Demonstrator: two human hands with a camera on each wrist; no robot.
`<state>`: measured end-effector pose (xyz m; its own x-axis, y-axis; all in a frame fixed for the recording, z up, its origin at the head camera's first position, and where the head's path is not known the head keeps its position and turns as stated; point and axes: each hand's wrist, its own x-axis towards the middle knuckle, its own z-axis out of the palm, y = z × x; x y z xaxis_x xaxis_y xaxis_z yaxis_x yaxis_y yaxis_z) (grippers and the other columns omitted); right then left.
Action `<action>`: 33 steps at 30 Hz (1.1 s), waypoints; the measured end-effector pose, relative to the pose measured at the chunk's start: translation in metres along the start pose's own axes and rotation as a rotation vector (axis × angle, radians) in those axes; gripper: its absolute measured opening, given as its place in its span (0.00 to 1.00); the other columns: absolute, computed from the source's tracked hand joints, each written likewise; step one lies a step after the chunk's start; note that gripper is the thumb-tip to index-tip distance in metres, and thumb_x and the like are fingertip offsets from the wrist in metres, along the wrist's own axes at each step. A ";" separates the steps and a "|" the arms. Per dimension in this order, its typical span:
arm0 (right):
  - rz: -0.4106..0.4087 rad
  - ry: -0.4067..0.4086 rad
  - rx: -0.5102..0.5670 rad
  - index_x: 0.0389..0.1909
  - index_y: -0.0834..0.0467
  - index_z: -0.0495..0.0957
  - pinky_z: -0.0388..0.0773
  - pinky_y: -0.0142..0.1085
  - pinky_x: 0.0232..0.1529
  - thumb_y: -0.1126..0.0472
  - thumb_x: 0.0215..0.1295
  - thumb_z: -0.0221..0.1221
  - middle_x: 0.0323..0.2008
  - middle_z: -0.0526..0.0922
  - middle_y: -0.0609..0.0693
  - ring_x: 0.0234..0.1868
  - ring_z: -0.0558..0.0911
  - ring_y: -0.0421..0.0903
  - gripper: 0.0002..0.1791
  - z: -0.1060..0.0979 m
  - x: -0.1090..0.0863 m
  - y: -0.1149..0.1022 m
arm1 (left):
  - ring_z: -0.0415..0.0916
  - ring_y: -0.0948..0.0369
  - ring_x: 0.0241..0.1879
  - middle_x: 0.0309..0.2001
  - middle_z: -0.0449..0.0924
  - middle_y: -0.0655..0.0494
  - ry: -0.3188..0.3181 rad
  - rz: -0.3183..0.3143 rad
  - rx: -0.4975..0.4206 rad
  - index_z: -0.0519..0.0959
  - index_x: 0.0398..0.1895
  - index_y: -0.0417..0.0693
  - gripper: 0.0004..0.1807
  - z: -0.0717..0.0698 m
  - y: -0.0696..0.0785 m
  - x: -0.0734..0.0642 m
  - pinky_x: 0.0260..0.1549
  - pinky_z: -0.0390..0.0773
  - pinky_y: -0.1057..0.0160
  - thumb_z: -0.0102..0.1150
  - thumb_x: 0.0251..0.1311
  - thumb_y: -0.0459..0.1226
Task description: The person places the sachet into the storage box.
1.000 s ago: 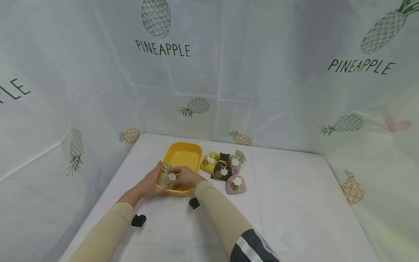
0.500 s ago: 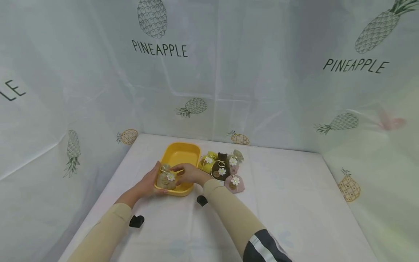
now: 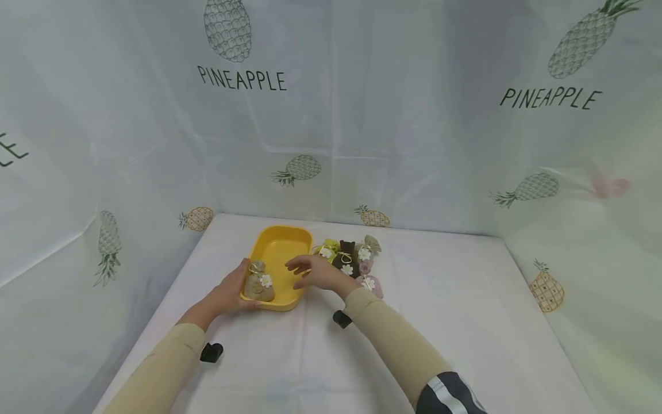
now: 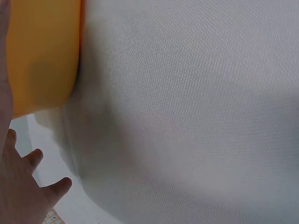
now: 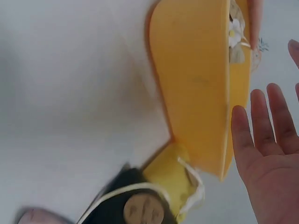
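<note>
A yellow plastic tray (image 3: 284, 253) sits on the white-covered table. Inside its near left corner lies a beige drawstring pouch (image 3: 257, 286) with a white flower and thin cord. My left hand (image 3: 230, 290) holds that corner of the tray, thumb along the near wall and fingers along the left side. In the left wrist view several fingertips (image 4: 60, 187) spread out past the tray wall. My right hand (image 3: 320, 273) hovers over the tray's right rim, fingers extended with nothing in them, apart from the pouch. In the right wrist view its palm and fingers stand spread.
Right of the tray lie a yellow pouch (image 3: 327, 248), a dark brown pouch (image 3: 345, 263), a greenish beige pouch (image 3: 368, 247) and a pink pouch (image 3: 370, 286). A pineapple-print curtain (image 3: 414, 115) hangs behind and at the sides.
My right hand has let go of the beige pouch and drawn away rightward over the tray's right rim. The pouch rests in the tray. My left hand keeps its place at the corner.
</note>
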<state>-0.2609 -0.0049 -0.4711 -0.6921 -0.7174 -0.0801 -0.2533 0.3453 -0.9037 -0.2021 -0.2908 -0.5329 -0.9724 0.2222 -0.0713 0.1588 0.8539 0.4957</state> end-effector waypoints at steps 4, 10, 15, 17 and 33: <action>0.005 0.040 -0.014 0.60 0.59 0.76 0.77 0.38 0.54 0.69 0.55 0.70 0.54 0.80 0.50 0.55 0.78 0.50 0.30 -0.016 -0.018 0.009 | 0.45 0.36 0.71 0.75 0.39 0.32 -0.014 -0.023 0.038 0.38 0.76 0.33 0.72 -0.002 0.004 -0.001 0.66 0.52 0.36 0.73 0.42 0.62; 0.076 0.105 0.011 0.59 0.60 0.77 0.77 0.42 0.55 0.67 0.54 0.71 0.53 0.81 0.51 0.56 0.78 0.53 0.29 -0.038 -0.052 0.024 | 0.44 0.35 0.71 0.76 0.37 0.34 -0.027 -0.050 0.110 0.40 0.76 0.36 0.72 -0.006 0.008 -0.002 0.63 0.55 0.33 0.69 0.40 0.67; 0.072 0.172 -0.041 0.57 0.63 0.77 0.76 0.46 0.55 0.67 0.54 0.70 0.51 0.81 0.57 0.53 0.78 0.55 0.27 -0.053 -0.079 0.036 | 0.45 0.35 0.71 0.75 0.38 0.34 -0.027 -0.059 0.157 0.41 0.76 0.37 0.73 -0.007 0.008 -0.002 0.62 0.56 0.32 0.67 0.38 0.70; 0.060 0.200 -0.056 0.57 0.64 0.77 0.76 0.47 0.54 0.68 0.55 0.69 0.50 0.82 0.58 0.52 0.79 0.56 0.26 -0.058 -0.088 0.041 | 0.45 0.35 0.71 0.75 0.38 0.34 -0.027 -0.064 0.165 0.41 0.76 0.37 0.73 -0.008 0.009 -0.002 0.62 0.56 0.32 0.67 0.38 0.70; 0.160 0.424 -0.084 0.53 0.59 0.80 0.74 0.49 0.55 0.62 0.56 0.70 0.50 0.81 0.52 0.53 0.77 0.54 0.22 -0.072 -0.141 0.086 | 0.50 0.33 0.68 0.73 0.42 0.30 0.014 -0.026 0.331 0.49 0.72 0.28 0.71 -0.010 0.011 -0.004 0.54 0.63 0.28 0.65 0.38 0.72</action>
<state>-0.2335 0.1690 -0.5073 -0.9381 -0.3457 -0.0210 -0.1622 0.4923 -0.8552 -0.1983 -0.2867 -0.5181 -0.9788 0.1937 -0.0668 0.1786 0.9663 0.1854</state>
